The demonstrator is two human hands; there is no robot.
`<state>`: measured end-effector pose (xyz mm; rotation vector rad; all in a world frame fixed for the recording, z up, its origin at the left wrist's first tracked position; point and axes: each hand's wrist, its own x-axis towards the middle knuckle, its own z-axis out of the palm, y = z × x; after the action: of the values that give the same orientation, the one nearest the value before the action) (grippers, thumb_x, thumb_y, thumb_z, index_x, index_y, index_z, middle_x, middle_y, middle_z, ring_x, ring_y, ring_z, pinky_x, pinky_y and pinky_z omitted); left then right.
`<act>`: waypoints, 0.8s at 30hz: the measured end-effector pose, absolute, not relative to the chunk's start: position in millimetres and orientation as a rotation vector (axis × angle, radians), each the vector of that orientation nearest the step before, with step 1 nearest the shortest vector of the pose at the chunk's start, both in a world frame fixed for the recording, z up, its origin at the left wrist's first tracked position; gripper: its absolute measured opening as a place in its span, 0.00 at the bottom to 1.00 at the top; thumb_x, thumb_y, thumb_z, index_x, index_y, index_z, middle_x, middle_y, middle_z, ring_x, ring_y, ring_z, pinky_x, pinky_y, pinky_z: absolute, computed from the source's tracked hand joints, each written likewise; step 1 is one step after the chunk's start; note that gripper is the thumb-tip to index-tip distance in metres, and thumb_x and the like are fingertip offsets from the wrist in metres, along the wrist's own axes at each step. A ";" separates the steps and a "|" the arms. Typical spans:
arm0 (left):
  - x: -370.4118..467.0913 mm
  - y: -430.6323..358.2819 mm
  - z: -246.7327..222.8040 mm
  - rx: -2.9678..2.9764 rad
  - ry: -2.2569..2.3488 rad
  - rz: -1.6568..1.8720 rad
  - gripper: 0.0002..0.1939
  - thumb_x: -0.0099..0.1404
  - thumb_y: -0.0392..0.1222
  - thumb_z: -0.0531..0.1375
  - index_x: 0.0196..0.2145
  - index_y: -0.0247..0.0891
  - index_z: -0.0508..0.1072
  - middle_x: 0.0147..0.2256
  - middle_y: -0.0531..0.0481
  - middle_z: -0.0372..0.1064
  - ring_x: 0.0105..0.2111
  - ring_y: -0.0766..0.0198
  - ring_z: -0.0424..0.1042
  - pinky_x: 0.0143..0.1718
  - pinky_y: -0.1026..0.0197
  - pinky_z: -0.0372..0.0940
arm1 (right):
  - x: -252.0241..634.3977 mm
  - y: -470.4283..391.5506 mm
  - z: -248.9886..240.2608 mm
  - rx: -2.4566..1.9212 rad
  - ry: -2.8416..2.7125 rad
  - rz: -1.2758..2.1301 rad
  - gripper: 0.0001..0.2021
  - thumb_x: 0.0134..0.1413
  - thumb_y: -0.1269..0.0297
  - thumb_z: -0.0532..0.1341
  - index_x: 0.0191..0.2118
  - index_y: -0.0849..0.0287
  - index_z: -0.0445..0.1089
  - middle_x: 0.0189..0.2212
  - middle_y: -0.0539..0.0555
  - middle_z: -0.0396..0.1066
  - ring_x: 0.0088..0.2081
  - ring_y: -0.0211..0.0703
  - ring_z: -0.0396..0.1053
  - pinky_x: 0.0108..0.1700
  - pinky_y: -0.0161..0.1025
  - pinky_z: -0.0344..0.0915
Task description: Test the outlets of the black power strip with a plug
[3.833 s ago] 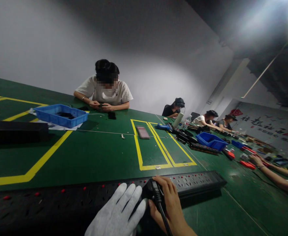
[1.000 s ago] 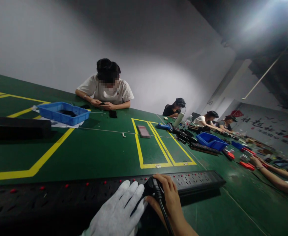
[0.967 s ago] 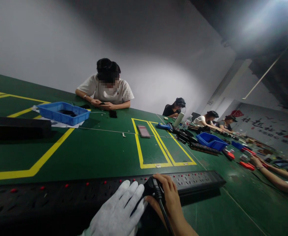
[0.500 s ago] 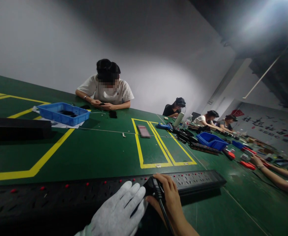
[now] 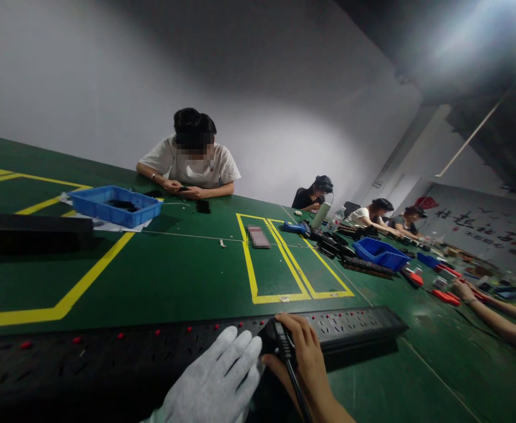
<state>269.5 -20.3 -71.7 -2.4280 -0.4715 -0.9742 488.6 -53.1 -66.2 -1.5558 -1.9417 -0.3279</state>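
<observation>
A long black power strip [image 5: 355,329] with red indicators and rows of sockets runs across the near part of the table. My left hand [image 5: 216,376], in a pale glove, rests over the strip with its fingers stretched out, the fingertips by a black plug [image 5: 276,336]. Bare fingers of my right hand [image 5: 305,355] wrap round this plug from the right, thumb below. From the plug a black cord [image 5: 297,388] runs down toward me. The plug sits over the socket row; whether its pins are in a socket is hidden.
The green table [image 5: 187,276] has yellow tape lines. A phone-like thing [image 5: 258,237] lies inside one outline. Left are a blue tray [image 5: 134,218] and a long black bar [image 5: 33,229]. Rightward are a blue bin [image 5: 381,258] and red-orange parts [image 5: 446,296]. Several people sit around.
The view has shifted very slightly. Both hands, the plug and the power strip keep the same places relative to one another.
</observation>
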 end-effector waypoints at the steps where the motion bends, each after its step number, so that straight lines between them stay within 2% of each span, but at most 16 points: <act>1: 269.9 -20.2 -72.1 -2.427 -0.473 -0.978 0.12 0.67 0.48 0.56 0.43 0.39 0.73 0.51 0.47 0.69 0.54 0.55 0.63 0.64 0.48 0.41 | 488.5 -53.3 -66.1 -1.555 -1.941 -0.329 0.28 0.49 0.64 0.68 0.55 0.50 0.61 0.49 0.54 0.69 0.49 0.52 0.69 0.52 0.48 0.66; 6: 269.2 -20.3 -69.6 -2.429 -0.484 -0.956 0.11 0.67 0.47 0.56 0.42 0.40 0.73 0.49 0.48 0.71 0.53 0.56 0.64 0.63 0.49 0.43 | 487.7 -53.8 -65.6 -1.544 -1.939 -0.313 0.28 0.49 0.63 0.68 0.56 0.50 0.60 0.49 0.55 0.68 0.50 0.53 0.68 0.52 0.49 0.66; 10: 267.3 -19.2 -70.1 -2.480 -0.480 -0.905 0.15 0.68 0.49 0.56 0.45 0.38 0.72 0.52 0.45 0.69 0.54 0.54 0.63 0.61 0.47 0.46 | 487.6 -53.7 -64.3 -1.531 -1.948 -0.310 0.26 0.52 0.62 0.67 0.56 0.50 0.60 0.49 0.55 0.68 0.50 0.52 0.68 0.52 0.49 0.66; 19: 267.5 -21.6 -66.1 -2.458 -0.500 -0.987 0.13 0.67 0.49 0.56 0.43 0.39 0.73 0.51 0.46 0.70 0.54 0.55 0.64 0.63 0.48 0.43 | 485.3 -58.2 -57.8 -1.545 -1.969 -0.284 0.30 0.48 0.62 0.69 0.57 0.51 0.59 0.50 0.55 0.67 0.50 0.52 0.67 0.53 0.49 0.66; 24: 266.5 -22.4 -66.5 -2.492 -0.517 -0.922 0.14 0.68 0.49 0.56 0.46 0.40 0.73 0.52 0.46 0.69 0.54 0.54 0.64 0.61 0.48 0.47 | 486.9 -60.3 -53.4 -1.507 -2.032 -0.268 0.26 0.55 0.61 0.63 0.58 0.52 0.58 0.51 0.56 0.67 0.51 0.51 0.67 0.52 0.47 0.66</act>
<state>266.5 -22.4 -66.5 -2.4921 -0.5169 -0.9220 486.9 -60.3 -53.4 -1.5067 -2.0316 -0.2683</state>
